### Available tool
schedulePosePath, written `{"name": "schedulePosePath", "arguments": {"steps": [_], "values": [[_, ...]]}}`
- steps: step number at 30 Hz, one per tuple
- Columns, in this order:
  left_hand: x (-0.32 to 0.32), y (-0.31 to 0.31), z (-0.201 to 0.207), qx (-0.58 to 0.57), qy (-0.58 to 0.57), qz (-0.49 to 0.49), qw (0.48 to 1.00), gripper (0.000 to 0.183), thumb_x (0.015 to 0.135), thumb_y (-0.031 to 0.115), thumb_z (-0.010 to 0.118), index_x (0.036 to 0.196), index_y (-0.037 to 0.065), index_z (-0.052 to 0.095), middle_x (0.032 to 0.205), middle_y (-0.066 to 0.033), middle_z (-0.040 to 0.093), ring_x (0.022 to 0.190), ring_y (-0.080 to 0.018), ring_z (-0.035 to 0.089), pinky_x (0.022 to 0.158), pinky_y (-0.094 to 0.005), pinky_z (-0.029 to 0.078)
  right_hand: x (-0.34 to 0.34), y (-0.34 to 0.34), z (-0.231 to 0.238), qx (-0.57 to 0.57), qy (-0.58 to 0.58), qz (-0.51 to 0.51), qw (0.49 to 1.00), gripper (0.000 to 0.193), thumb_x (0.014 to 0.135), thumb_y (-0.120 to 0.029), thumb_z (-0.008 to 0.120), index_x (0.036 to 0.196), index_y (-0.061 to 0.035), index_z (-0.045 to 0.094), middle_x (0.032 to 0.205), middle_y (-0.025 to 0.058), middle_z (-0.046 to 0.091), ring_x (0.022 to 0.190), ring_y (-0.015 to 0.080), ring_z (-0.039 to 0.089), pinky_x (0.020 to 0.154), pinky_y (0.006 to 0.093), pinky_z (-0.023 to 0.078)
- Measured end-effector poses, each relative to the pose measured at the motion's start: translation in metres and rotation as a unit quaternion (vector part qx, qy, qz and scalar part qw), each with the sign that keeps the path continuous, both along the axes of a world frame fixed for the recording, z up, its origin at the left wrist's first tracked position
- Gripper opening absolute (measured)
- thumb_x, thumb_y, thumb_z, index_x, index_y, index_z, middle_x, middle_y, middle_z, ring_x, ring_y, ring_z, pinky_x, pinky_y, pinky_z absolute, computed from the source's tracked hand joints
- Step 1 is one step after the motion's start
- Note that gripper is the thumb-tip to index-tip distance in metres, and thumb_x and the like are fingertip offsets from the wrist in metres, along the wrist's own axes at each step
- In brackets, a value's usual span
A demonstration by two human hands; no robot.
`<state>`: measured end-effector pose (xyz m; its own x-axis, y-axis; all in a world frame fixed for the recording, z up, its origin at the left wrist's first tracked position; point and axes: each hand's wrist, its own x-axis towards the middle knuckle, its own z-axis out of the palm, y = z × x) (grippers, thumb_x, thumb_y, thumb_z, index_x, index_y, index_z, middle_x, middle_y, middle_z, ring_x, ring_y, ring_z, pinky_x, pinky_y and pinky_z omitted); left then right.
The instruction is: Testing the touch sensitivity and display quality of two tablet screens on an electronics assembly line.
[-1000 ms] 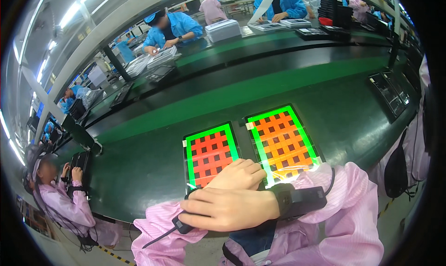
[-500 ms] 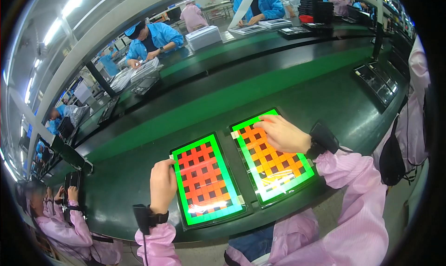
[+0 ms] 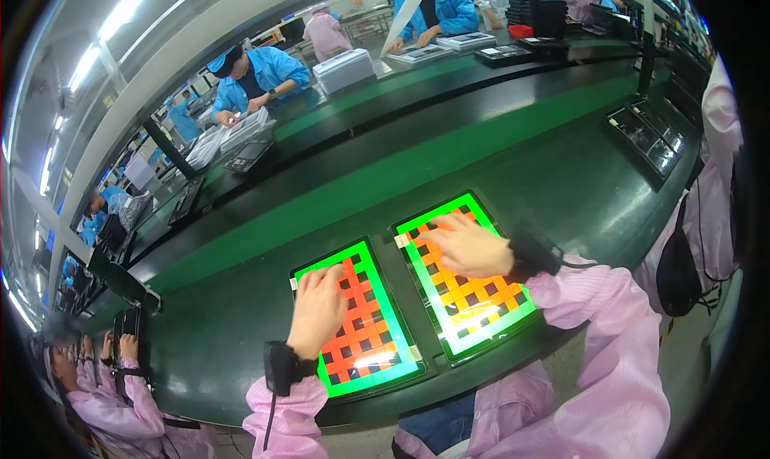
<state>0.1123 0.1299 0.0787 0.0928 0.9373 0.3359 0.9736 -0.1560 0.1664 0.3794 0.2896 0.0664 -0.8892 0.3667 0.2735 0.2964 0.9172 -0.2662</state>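
Note:
Two tablets with lit screens lie side by side on the green work surface. The left tablet shows red and black squares in a green border; the right tablet has orange-yellow and black ones. Over the upper left part of the left screen is my left hand, fingers stretched toward the glass and holding nothing. My right hand spreads its fingers over the upper part of the right screen, also without an object. Whether the fingertips touch the glass I cannot tell. Both wrists carry black strapped-on devices.
Dark device parts lie at the far right of the bench. A co-worker in pink handles a dark device at the left. Across the line, people in blue work beside white stacks. A black post rises at the back right.
My left hand has moved from the left edge of the left tablet rightward onto its screen, fingers now stretched. My right hand has shifted slightly left and down over the right screen.

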Motion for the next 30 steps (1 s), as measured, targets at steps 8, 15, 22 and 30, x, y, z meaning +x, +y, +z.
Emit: {"name": "schedulePosePath", "arguments": {"steps": [8,15,22,30], "values": [[-0.023,-0.055,0.005,0.050,0.047,0.114,0.991,0.040,0.079,0.002,0.056,0.118,0.000,0.051,0.107,-0.0129,0.060,0.106,-0.0321,0.051,0.098,-0.0468,0.037,0.048,-0.003,0.008,0.052,0.019,-0.106,0.993,0.042,0.084,-0.014,0.051,0.123,0.0017,0.047,0.120,0.0196,0.055,0.120,0.0416,0.043,0.102,0.0482,0.033],[0.028,-0.033,0.002,0.015,0.004,-0.046,0.999,0.048,0.078,0.004,0.059,0.125,0.002,0.048,0.111,-0.0146,0.058,0.113,-0.0341,0.048,0.101,-0.0462,0.035,0.015,-0.042,0.007,0.042,0.006,0.014,0.999,0.045,0.085,-0.015,0.051,0.126,0.0029,0.044,0.119,0.0179,0.056,0.118,0.0404,0.044,0.101,0.0507,0.034],[0.011,-0.076,0.003,0.016,0.051,0.122,0.991,0.045,0.079,0.004,0.059,0.122,-0.001,0.048,0.112,-0.0163,0.056,0.111,-0.0337,0.048,0.101,-0.0480,0.035,0.059,-0.040,0.010,0.096,-0.016,-0.121,0.988,0.040,0.080,-0.012,0.056,0.118,0.0012,0.055,0.122,0.0159,0.054,0.118,0.0373,0.043,0.101,0.0524,0.032],[0.058,-0.062,0.006,-0.027,0.036,0.026,0.999,0.046,0.082,0.010,0.060,0.125,0.002,0.048,0.118,-0.0135,0.055,0.118,-0.0316,0.047,0.107,-0.0493,0.029,0.030,-0.082,0.004,0.069,0.026,0.012,0.997,0.052,0.082,-0.013,0.057,0.130,-0.0013,0.044,0.123,0.0149,0.053,0.119,0.0379,0.041,0.102,0.0517,0.033]]}}
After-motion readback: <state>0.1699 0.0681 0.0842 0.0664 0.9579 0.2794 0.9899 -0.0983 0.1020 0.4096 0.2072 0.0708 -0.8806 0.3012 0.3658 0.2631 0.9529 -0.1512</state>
